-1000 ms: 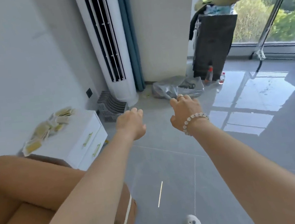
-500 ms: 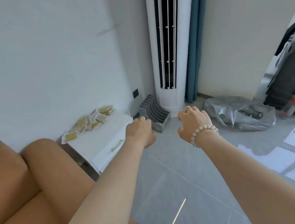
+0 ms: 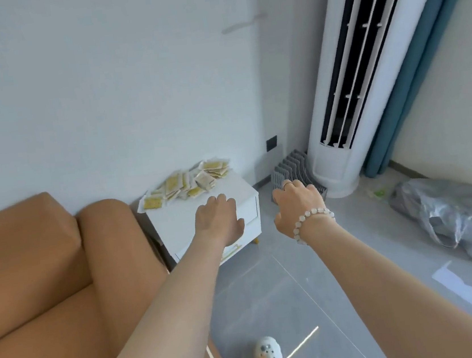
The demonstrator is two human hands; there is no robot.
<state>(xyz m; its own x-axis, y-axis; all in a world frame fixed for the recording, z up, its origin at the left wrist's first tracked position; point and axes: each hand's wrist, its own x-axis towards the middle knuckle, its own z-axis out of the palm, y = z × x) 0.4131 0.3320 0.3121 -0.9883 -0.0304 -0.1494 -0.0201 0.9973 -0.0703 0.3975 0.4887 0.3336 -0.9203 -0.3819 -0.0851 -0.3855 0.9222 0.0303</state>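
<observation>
Logged left hand (image 3: 219,224) over front edge of small white two-drawer bedside cabinet (image 3: 175,225), contact not resolvable, fingers loosely curled, tips hidden behind knuckles, nothing held. Logged right hand (image 3: 297,207) at 3 o'clock of cabinet, above grey tiled floor (image 3: 272,293), in relaxed curl, empty. Found heap of flat yellow-and-white sachets (image 3: 190,183) on cabinet top, 11 o'clock of left hand, untouched; print unreadable. Noted grey slotted plastic rack (image 3: 290,169) at 12 o'clock of right hand, partly covered by it. Drawer fronts largely masked behind left hand.

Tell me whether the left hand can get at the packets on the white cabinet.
Probably yes. The left hand is near the cabinet, holding nothing, and only bare top lies between it and the packets at its far edge.
</observation>
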